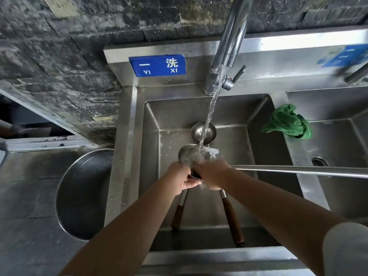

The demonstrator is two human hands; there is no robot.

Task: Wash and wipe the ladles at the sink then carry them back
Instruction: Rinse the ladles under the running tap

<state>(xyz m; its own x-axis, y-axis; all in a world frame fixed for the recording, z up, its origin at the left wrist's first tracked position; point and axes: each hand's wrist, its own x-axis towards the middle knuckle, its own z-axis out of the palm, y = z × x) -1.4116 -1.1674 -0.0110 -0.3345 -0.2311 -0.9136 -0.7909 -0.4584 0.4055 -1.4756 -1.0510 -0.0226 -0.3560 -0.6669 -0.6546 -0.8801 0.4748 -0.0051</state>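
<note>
Water runs from the tap [229, 46] into the left sink basin [151, 136]. Under the stream, a steel ladle bowl [187, 154] is held by both hands. My left hand [180, 180] grips it from the left near its neck. Curled over the same cluster of ladles from the right, my right hand [213, 174] has its fingertips in the splash. Another ladle bowl [203, 132] lies further back in the basin. Two wooden ladle handles [178, 214] [233, 222] point toward me below the hands. A long steel handle [298, 170] runs off to the right.
A crumpled green cloth [286, 122] lies on the divider between the basins. The right basin [338, 148] has a drain [319, 160]. A large dark metal bowl [85, 194] sits on the counter at the left. A dark tiled wall stands behind the sink.
</note>
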